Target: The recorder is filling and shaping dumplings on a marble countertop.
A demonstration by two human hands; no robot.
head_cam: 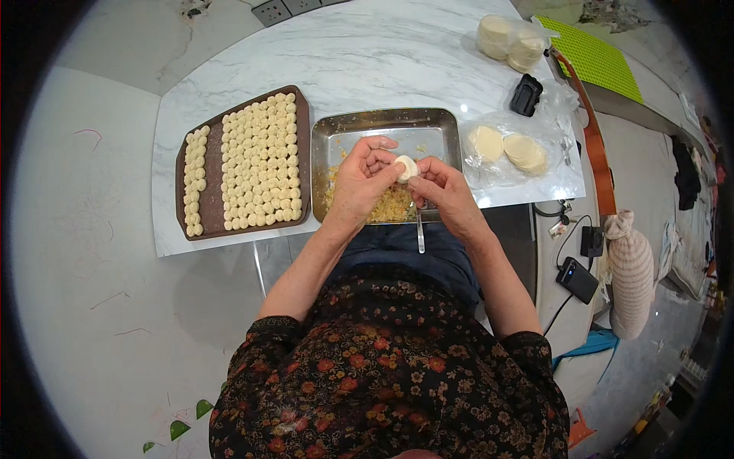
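Note:
Between the fingers of my left hand (367,175) and my right hand (441,181) is a small dumpling (406,168) of pale dough, pinched from both sides. Both hands hover over a rectangular metal pan (378,120) that holds crumbly yellow filling (387,212) with orange bits. A metal spoon (420,232) leans over the pan's near rim, its handle pointing towards me. To the left, a brown tray (213,166) carries many round dumplings (261,160) in tight rows, with a bare strip between two groups. Round dough wrappers (524,154) lie in stacks on clear plastic at the right.
On the marbled table (367,63), a bag of wrappers (510,43) and a black plastic object (526,95) sit at the far right. A guitar-like wooden instrument (596,143) stands beyond the right edge. A power bank (577,280) with cables lies lower right.

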